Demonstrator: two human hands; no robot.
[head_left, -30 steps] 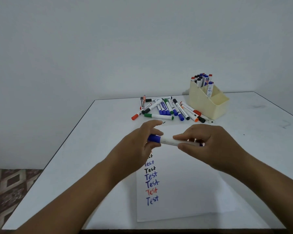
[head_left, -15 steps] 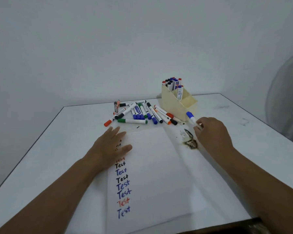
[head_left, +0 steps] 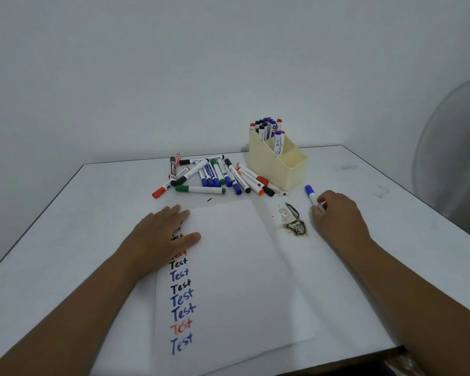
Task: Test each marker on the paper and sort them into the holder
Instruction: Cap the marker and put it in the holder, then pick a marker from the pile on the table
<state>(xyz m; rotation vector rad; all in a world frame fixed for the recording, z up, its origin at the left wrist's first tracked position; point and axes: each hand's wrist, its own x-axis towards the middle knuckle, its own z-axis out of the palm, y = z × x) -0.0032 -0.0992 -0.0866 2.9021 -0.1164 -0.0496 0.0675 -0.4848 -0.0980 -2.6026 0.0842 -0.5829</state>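
Since half a second ago, little has shifted. Head view: right hand (head_left: 337, 215) pinches the capped blue marker (head_left: 312, 196) near the holder (head_left: 278, 169), ready for sorting; left hand (head_left: 160, 237) lies flat, steadying the paper (head_left: 234, 280) on the worktop (head_left: 65, 226).

A plain white wall (head_left: 201, 63) fills the upper half of the view, evenly lit with no strong shadows. Below it stands a white bench (head_left: 65, 226) with a dark thin edge. A dark stain (head_left: 295, 225) marks its surface. At the right, a blurred round grey shape (head_left: 453, 158) stands beside the bench.
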